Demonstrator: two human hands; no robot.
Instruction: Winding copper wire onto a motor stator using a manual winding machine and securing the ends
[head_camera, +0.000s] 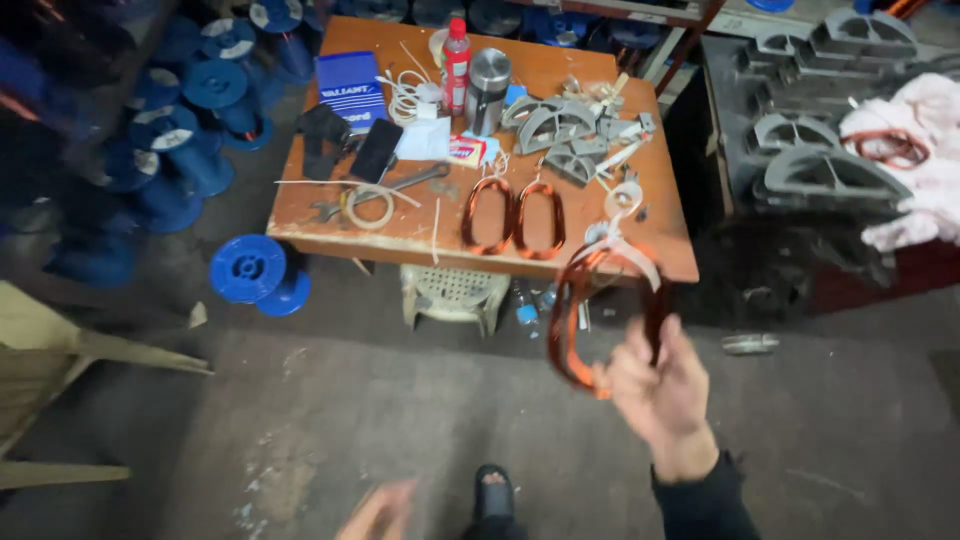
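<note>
Along the upper left of the frame, blue plastic spools (190, 110) crowd the floor beside the desk (420, 232), and one more blue spool (250, 270) lies on its side just below the desk's lower left corner, narrowing the walkway there. On the desk's left half sit a blue booklet (352, 88), a dark phone (376, 150), a flat wrench (385, 190) and a ring of pale tape (368, 206), all pushed inward from the front edge. Further right stand a red bottle (456, 62) and a steel flask (489, 88), upright near the back. Two oval copper wire coils (512, 217) lie flat side by side close to the front edge, probably laid out as finished pieces within easy reach. Grey winding formers (560, 128) pile up behind them.

At the bottom centre the left hand (380, 512) is blurred and low in the frame; whether its grip is wide or narrow I cannot tell. Right of centre, the right hand (655, 385) is raised over the bare floor, its grip closed around a copper coil bundle (585, 315) with pale ties at the top, held off the desk's lower right corner so the loops hang free. In the upper right, more grey formers (820, 170) and a pink cloth (925, 160) fill a dark shelf. The open floor lies in the lower half of the frame.
</note>
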